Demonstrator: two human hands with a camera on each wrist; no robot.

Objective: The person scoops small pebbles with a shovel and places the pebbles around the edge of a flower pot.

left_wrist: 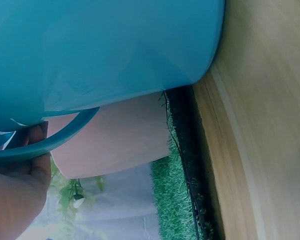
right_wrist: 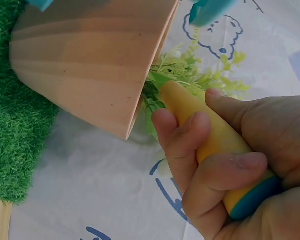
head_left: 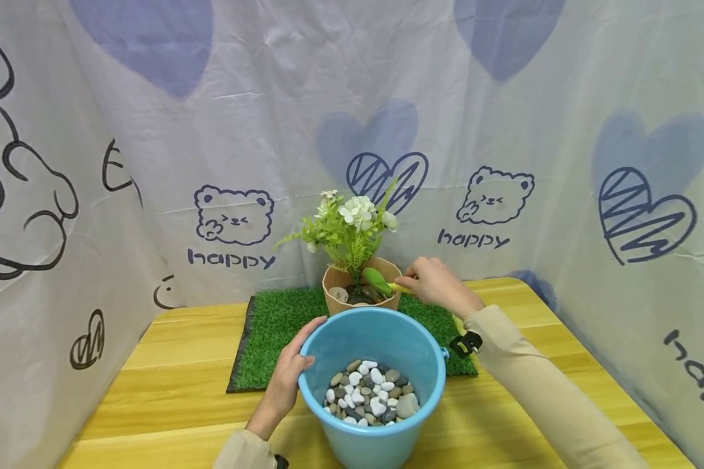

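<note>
My left hand [head_left: 287,374] holds the left rim of a light blue bucket [head_left: 369,449], thumb over the edge. The left wrist view shows its fingers by the bucket's blue handle [left_wrist: 65,137]. White, grey and brown pebbles [head_left: 368,391] cover the bucket's bottom. Beyond it, my right hand [head_left: 437,283] grips a small trowel with a green blade [head_left: 377,280] and a yellow handle [right_wrist: 215,135]. The blade is tilted inside a beige flower pot [right_wrist: 85,60], above several stones [head_left: 339,294]. A plant with white flowers [head_left: 358,212] stands in the pot.
Under the pot lies a green artificial grass mat [head_left: 276,326] on a yellow wooden table [head_left: 164,378]. White cloth [head_left: 293,143] printed with hearts and bears hangs behind and at both sides.
</note>
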